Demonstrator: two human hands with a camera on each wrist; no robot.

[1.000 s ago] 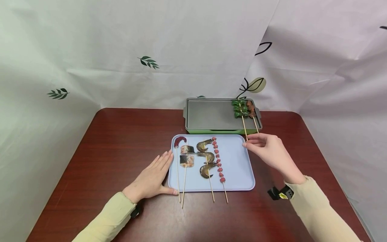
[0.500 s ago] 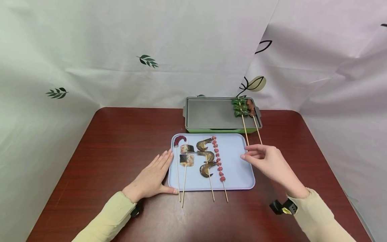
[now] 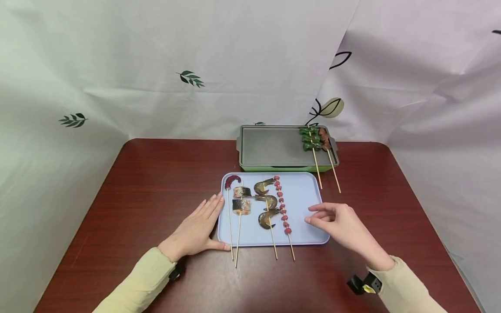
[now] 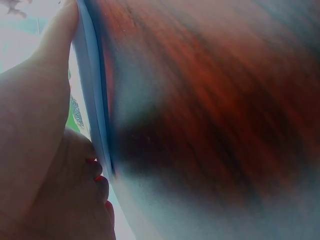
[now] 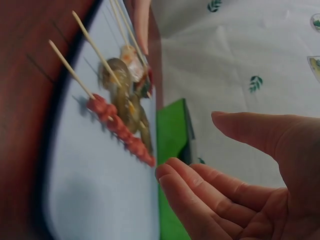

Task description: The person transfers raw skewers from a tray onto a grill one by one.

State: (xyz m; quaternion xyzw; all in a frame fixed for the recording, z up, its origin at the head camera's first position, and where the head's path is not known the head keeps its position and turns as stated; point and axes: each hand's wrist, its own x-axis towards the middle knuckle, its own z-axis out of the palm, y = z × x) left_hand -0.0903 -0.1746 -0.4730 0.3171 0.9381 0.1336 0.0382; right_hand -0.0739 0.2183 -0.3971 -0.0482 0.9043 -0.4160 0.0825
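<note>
Four skewers on the blue tray point(image 3: 309, 198); nearest the empty, loosely curled right hand point(image 3: 339, 222), the red-bead skewer point(image 3: 283, 211). Light, thin, brittle; best pinched at bare stick. Left hand point(image 3: 195, 232) flat against tray edge.

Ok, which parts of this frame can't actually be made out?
- Left wrist view: the table is motion-blurred; the left hand blocks everything but the blue tray edge.
- Right wrist view: the grill pan shows only a green sliver behind the right hand.
- Head view: the brown pieces on the far skewer are too small to identify.
</note>
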